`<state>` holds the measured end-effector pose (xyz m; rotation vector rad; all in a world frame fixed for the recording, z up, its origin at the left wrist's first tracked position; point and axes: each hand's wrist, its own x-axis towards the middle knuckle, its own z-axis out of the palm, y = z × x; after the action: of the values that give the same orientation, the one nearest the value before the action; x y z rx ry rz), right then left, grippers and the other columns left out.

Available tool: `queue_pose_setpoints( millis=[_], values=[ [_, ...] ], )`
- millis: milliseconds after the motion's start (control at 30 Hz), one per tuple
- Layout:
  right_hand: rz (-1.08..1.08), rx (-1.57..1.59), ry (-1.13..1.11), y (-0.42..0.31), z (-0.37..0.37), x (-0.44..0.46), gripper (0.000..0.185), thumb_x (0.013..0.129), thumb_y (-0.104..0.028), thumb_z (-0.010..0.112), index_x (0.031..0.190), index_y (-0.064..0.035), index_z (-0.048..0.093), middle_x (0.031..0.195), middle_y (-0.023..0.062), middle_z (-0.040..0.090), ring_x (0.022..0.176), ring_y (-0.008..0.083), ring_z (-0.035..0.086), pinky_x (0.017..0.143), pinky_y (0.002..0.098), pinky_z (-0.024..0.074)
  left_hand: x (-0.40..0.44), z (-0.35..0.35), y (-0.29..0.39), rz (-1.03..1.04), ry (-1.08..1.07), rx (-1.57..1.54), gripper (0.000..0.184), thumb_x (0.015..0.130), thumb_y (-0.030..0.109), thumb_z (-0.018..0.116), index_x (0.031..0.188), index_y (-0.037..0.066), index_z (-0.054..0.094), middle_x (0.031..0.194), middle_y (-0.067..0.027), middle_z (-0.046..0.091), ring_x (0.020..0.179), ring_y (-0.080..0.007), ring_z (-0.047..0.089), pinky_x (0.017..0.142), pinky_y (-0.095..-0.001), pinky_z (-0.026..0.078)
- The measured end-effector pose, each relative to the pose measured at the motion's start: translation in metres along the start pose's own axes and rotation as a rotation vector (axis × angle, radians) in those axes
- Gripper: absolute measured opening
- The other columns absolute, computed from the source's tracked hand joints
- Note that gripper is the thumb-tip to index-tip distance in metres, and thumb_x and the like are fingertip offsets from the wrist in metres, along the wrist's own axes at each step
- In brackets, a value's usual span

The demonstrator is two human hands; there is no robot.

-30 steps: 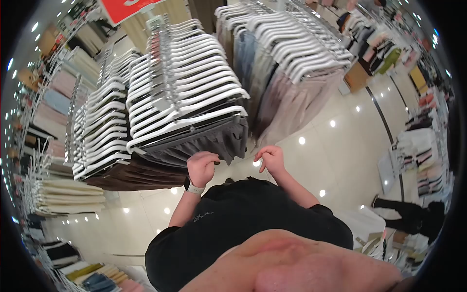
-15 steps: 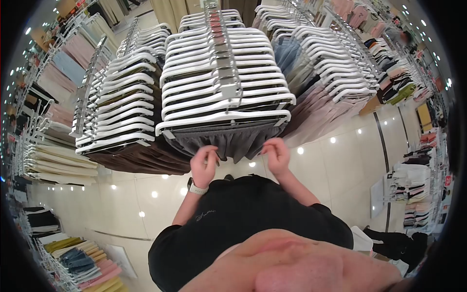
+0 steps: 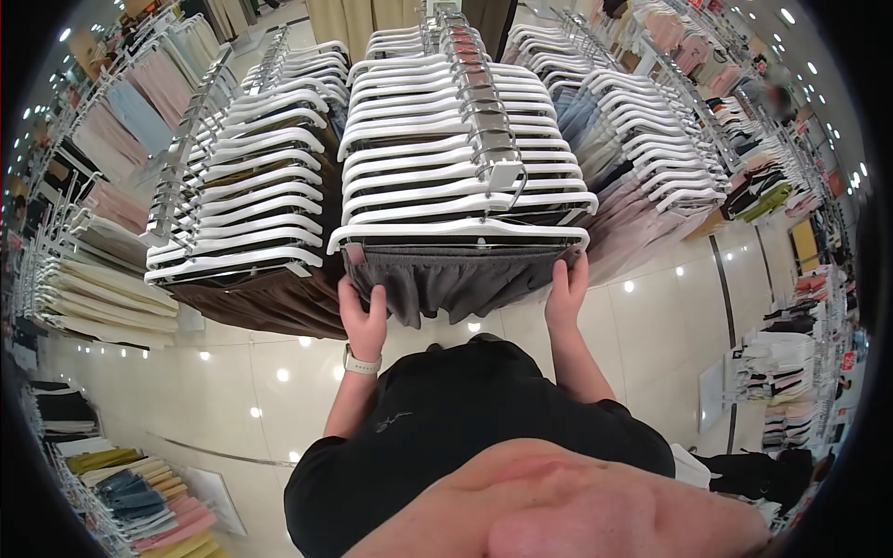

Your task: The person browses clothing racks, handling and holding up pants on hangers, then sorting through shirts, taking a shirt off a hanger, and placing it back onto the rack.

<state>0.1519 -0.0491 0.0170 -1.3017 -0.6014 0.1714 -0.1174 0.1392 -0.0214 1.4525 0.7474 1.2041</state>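
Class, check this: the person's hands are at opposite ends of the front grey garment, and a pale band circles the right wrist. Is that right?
Wrong wrist: the head view shows the pale band on the left one. The left hand and right hand are at opposite ends of the grey garment.

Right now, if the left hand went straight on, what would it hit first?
Left hand: probably the grey garment, near its left end, then its white hanger. Depth unclear.

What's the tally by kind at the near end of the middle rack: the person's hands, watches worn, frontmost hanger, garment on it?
Hands (left hand, right hand): 2
Watch: 1
Frontmost white hanger: 1
Gray garment: 1
Total: 5
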Motion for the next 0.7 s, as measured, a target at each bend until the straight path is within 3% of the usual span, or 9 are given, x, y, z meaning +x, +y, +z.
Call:
queue_pose_setpoints(
  millis=[100, 233, 267, 400, 500, 600, 700],
  values=[
    [0.070, 0.032, -0.051, 0.017, -0.004, -0.008, 0.038, 0.101, -0.005, 0.057, 0.138, 0.0019, 0.050, 0.120, 0.0036, 0.060, 0.106, 0.0105, 0.055, 0.093, 0.0274, 0.0451, -0.007, 0.004, 0.003, -0.016, -0.144, 0.007, 0.040, 0.097, 0.000, 0.061, 0.135, -0.006, 0.050, 0.124, -0.0102, 0.062, 0.109, -0.0148, 0.058, 0.095, -0.0289, 0.046],
    [0.222, 0.005, -0.072, 0.033, -0.009, -0.020, 0.034, 0.098, -0.010, 0.067, 0.128, 0.0035, 0.060, 0.117, 0.0062, 0.067, 0.106, 0.0143, 0.062, 0.094, 0.0309, 0.0487, -0.023, 0.011, 0.016, -0.261, -0.174, 0.153, 0.026, 0.094, 0.012, 0.072, 0.113, -0.004, 0.066, 0.089, -0.0098, 0.073, 0.082, -0.0186, 0.069, 0.079, -0.0339, 0.054],
    [0.242, -0.031, -0.070, 0.036, -0.010, -0.025, 0.033, 0.097, -0.011, 0.069, 0.126, 0.0034, 0.062, 0.115, 0.0062, 0.068, 0.104, 0.0148, 0.062, 0.093, 0.0312, 0.0492, -0.028, 0.012, -0.004, -0.097, -0.123, 0.225, 0.023, 0.093, 0.016, 0.073, 0.101, -0.006, 0.070, 0.080, -0.0128, 0.074, 0.074, -0.0204, 0.071, 0.072, -0.0347, 0.054],
    [0.326, 0.079, -0.090, 0.020, -0.001, -0.037, 0.032, 0.095, -0.013, 0.073, 0.121, 0.0034, 0.066, 0.116, 0.0081, 0.070, 0.105, 0.0160, 0.064, 0.093, 0.0321, 0.0506, -0.040, 0.009, -0.007, -0.227, -0.133, 0.202, 0.028, 0.092, 0.021, 0.074, 0.096, -0.006, 0.072, 0.085, -0.0162, 0.076, 0.080, -0.0248, 0.074, 0.073, -0.0358, 0.055],
    [0.396, 0.120, -0.148, 0.020, -0.016, -0.053, 0.035, 0.094, -0.014, 0.074, 0.123, 0.0038, 0.065, 0.117, 0.0089, 0.071, 0.107, 0.0166, 0.065, 0.094, 0.0324, 0.0513, -0.054, 0.006, 0.000, -0.315, -0.217, 0.329, 0.029, 0.092, 0.023, 0.073, 0.101, -0.005, 0.072, 0.085, -0.0159, 0.076, 0.081, -0.0250, 0.074, 0.074, -0.0357, 0.055],
    [0.481, 0.098, -0.217, 0.034, -0.039, -0.065, 0.042, 0.091, -0.018, 0.078, 0.125, 0.0038, 0.064, 0.118, 0.0100, 0.071, 0.108, 0.0172, 0.066, 0.093, 0.0331, 0.0525, -0.080, 0.006, -0.004, -0.331, -0.221, 0.348, 0.032, 0.093, 0.024, 0.072, 0.107, -0.005, 0.070, 0.091, -0.0171, 0.076, 0.087, -0.0256, 0.074, 0.079, -0.0366, 0.055],
    [0.529, 0.071, -0.347, 0.037, -0.062, -0.082, 0.053, 0.088, -0.024, 0.081, 0.128, 0.0046, 0.063, 0.118, 0.0116, 0.071, 0.106, 0.0183, 0.067, 0.093, 0.0344, 0.0537, -0.114, 0.010, -0.006, -0.209, -0.203, 0.311, 0.040, 0.093, 0.020, 0.071, 0.124, -0.005, 0.063, 0.111, -0.0204, 0.074, 0.103, -0.0277, 0.072, 0.089, -0.0375, 0.054]
  ],
)
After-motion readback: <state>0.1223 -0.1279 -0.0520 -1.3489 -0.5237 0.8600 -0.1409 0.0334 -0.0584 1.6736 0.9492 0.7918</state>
